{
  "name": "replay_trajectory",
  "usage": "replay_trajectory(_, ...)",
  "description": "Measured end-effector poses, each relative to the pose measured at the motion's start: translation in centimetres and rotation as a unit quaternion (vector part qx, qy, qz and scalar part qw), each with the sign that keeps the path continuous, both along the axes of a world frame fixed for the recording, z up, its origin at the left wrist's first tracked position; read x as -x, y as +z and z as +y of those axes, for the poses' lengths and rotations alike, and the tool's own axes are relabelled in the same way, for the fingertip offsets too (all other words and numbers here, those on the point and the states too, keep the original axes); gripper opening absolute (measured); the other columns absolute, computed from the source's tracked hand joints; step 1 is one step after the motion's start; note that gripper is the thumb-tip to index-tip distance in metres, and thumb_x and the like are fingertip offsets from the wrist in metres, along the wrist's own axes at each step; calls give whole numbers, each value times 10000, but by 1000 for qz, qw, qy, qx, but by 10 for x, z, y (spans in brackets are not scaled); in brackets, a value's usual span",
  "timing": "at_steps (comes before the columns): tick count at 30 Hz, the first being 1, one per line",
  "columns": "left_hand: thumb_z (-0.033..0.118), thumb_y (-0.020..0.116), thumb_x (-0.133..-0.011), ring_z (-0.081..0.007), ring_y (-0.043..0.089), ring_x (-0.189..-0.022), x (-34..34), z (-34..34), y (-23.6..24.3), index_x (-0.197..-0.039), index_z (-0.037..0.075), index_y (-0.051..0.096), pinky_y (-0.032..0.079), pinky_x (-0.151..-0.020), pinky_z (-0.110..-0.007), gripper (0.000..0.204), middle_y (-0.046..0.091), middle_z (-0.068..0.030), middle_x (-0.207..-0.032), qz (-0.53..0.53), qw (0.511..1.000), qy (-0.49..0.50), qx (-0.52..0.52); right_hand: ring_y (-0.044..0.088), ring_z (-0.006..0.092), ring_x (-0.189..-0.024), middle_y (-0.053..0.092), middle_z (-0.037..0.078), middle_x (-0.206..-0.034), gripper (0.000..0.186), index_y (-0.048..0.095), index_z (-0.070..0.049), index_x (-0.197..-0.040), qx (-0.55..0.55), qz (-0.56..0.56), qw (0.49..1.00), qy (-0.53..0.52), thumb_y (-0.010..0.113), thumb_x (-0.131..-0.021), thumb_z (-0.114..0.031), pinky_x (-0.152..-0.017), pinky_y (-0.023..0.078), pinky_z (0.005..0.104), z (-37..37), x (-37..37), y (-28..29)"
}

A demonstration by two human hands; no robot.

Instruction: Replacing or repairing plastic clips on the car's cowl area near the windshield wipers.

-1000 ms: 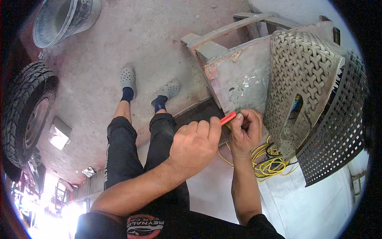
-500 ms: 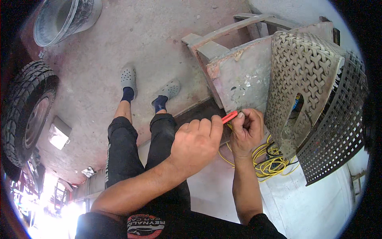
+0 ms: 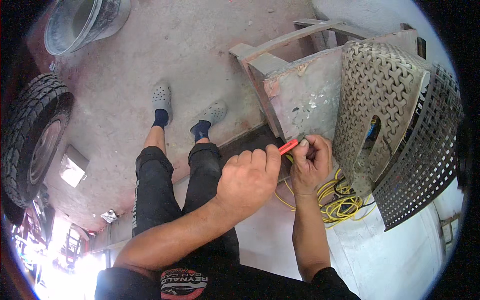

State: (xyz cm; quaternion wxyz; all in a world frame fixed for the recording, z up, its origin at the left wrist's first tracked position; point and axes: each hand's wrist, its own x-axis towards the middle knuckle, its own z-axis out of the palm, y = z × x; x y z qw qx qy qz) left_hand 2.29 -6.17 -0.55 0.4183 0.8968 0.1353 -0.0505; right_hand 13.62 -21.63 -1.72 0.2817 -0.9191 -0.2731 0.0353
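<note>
My left hand (image 3: 246, 177) is closed in a fist round a slim red tool (image 3: 288, 146), which slants up to the right from it. My right hand (image 3: 311, 162) is closed, thumb and fingers pinched at the far end of the tool. Whether anything small is held there too is hard to make out. Behind both hands stands a grey, paint-marked board (image 3: 305, 95) on a wooden frame (image 3: 277, 45). A coil of yellow cable (image 3: 334, 202) lies below and right of my right hand.
A woven plastic seat piece (image 3: 375, 80) and a dark perforated panel (image 3: 415, 185) stand at the right. A tire (image 3: 20, 130) and a grey bucket (image 3: 110, 22) are at the left, with a metal box (image 3: 74, 167) on the floor. My feet are in grey clogs (image 3: 212, 111).
Both hands, with the red tool between them, have shifted slightly up and to the right. The grip looks the same.
</note>
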Motion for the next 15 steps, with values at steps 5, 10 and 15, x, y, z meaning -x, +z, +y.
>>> replay_trajectory(5,119,668,-824,-259,691,-728,-5,-1,1,-1228,-20,629,579,-616,-398,429,599,-90,-819,10,1000,11,19,600,164,-730,697,99,-985,187,700,-12,-1085,2,1,1000,-9,770,-912,-17,-616,500,283,0,1,1)
replay_trajectory(10,125,691,-900,-273,698,-732,3,2,3,-1211,0,628,582,-634,-398,341,608,-101,-815,35,996,31,72,588,152,-747,685,95,-996,176,700,-14,-1081,-10,5,999,-32,767,-918,-23,-619,484,272,0,5,-1)
replay_trajectory(15,169,715,-974,-279,683,-721,11,-7,0,-1218,1,633,569,-640,-397,307,591,-101,-790,14,990,83,110,575,132,-748,681,85,-994,162,697,-17,-1077,-5,-16,1000,-24,759,-927,-22,-618,481,266,-4,4,-4)
